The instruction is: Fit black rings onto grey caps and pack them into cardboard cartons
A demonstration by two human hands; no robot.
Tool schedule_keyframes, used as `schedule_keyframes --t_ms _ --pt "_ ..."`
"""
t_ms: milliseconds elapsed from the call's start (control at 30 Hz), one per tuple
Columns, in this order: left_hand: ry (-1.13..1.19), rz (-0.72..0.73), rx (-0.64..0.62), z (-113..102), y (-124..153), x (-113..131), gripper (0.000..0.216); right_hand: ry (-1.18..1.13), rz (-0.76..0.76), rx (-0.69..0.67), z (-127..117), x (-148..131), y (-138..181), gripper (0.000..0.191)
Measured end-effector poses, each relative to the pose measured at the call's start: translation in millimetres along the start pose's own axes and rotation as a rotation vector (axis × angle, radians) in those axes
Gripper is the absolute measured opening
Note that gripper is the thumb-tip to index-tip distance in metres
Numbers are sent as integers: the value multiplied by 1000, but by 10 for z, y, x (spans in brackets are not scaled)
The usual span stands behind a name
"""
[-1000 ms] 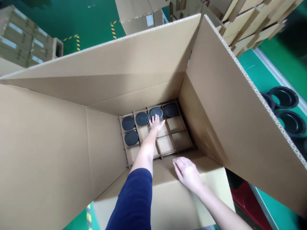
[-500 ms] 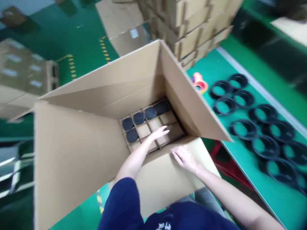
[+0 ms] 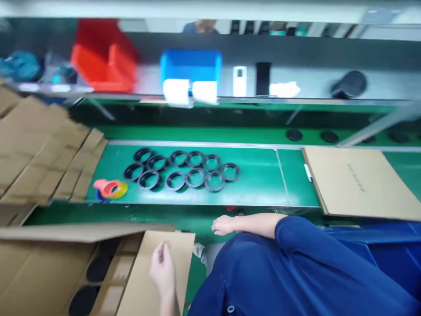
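My left hand (image 3: 163, 268) hovers over or rests on the near flap (image 3: 154, 285) of a large open cardboard box (image 3: 36, 272). Its fingers are curled in, and I see nothing in them. Inside the box, several round black pieces (image 3: 98, 267) sit in rows beside cardboard dividers (image 3: 113, 285). My right hand (image 3: 223, 225) is held in a loose fist in front of the bench, touching nothing visible. On the green bench top (image 3: 256, 175) beyond it lie several black rings (image 3: 195, 177), spread in two groups.
An orange and yellow tape dispenser (image 3: 111, 188) lies at the bench's left end, near stacked cardboard (image 3: 42, 145). Flat cardboard (image 3: 365, 180) lies on the right. A shelf above holds a red bin (image 3: 105, 66) and a blue bin (image 3: 192, 63). Another person (image 3: 201, 27) shows behind it.
My view has swung right from the box to the bench. The left hand has come out of the box to its flap; the right hand has left the flap.
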State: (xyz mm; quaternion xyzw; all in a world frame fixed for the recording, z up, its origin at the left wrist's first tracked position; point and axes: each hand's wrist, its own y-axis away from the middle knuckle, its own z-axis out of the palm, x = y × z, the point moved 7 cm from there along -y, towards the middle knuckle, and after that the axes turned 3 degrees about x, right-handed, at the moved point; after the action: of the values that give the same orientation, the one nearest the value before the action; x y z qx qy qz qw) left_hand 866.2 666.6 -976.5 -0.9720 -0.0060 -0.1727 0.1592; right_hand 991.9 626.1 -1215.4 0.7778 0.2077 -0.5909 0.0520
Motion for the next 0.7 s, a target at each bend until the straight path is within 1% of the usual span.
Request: schedule_keyframes --t_ms 67,100,133,167,200,233,267,300,367,433,500,567,633,667,700 --pt "-21 33 -305 825 297 315 62 -94 91 105 -252 423 287 14" --pt "-41 75 -467 1220 466 490 63 -148 145 163 -381 659 456 14" --pt "-66 135 -611 1569 638 671 62 -205 201 226 -508 907 640 13" --pt "-96 210 -729 1861 798 853 61 -263 260 291 -631 1166 837 12" --pt "-132 295 -822 2095 937 1029 58 -324 320 359 -750 1433 1046 12" --pt "-173 381 -895 2277 1050 1187 56 -387 383 431 -867 1708 1263 11" --pt "-216 458 -948 2414 1129 1322 54 -455 448 508 -981 1988 1485 11" --pt "-258 516 -982 2515 1172 1428 54 -528 515 587 -1089 2268 1712 11" --pt "-338 573 -1000 2642 1159 1548 56 -690 653 749 -1282 2812 2163 13" --pt "-404 576 -975 2705 1064 1563 58 -865 776 900 -1430 3290 2579 19" --pt "-450 556 -925 2702 949 1513 59 -1029 854 1028 -1563 3671 2908 25" --pt "-475 515 -879 2630 870 1444 59 -1163 870 1130 -1731 3954 3120 28" --pt "-479 470 -846 2540 854 1438 61 -1255 843 1212 -1960 4157 3244 29" --pt "-480 470 -827 2522 864 1492 63 -1286 828 1248 -2090 4231 3296 30" --pt "-479 488 -810 2549 879 1592 64 -1307 818 1285 -2221 4288 3356 31"
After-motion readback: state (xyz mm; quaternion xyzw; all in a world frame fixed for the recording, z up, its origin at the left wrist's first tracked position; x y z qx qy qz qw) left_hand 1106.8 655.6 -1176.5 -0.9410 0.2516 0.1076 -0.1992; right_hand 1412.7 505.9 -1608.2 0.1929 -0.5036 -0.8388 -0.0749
